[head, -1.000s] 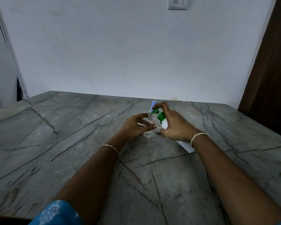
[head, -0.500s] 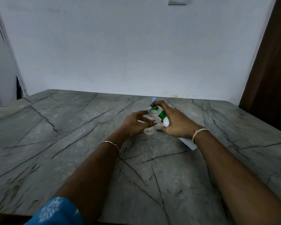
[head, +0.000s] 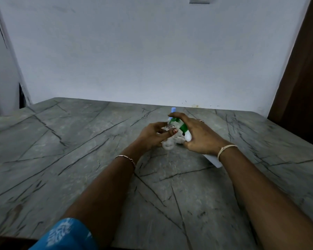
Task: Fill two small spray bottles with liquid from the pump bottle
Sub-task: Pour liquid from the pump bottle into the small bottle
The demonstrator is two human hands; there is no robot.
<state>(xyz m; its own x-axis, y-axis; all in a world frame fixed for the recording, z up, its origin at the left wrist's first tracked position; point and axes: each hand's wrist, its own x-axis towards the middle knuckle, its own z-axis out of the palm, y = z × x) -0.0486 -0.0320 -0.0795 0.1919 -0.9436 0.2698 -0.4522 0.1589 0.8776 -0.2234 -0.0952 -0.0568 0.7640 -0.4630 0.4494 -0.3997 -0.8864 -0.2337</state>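
My right hand point(head: 201, 137) grips a white pump bottle point(head: 212, 160) with a green pump head point(head: 182, 126), tilted so its nozzle points left at the neck of a small clear spray bottle point(head: 168, 144). My left hand point(head: 153, 135) holds that small bottle upright on the table, fingers around its upper part. Just behind the hands a second small bottle with a light blue cap point(head: 173, 110) stands upright. My index finger lies over the pump head. Most of both bottles is hidden by my hands.
The grey marble table point(head: 79, 159) with dark veins ends at a white wall at the back. A dark brown door point(head: 304, 78) stands at the right. My forearms cross the near half of the table.
Both hands keep their grip on the bottles in the same spot. The view has shifted slightly; nothing was let go or picked up.
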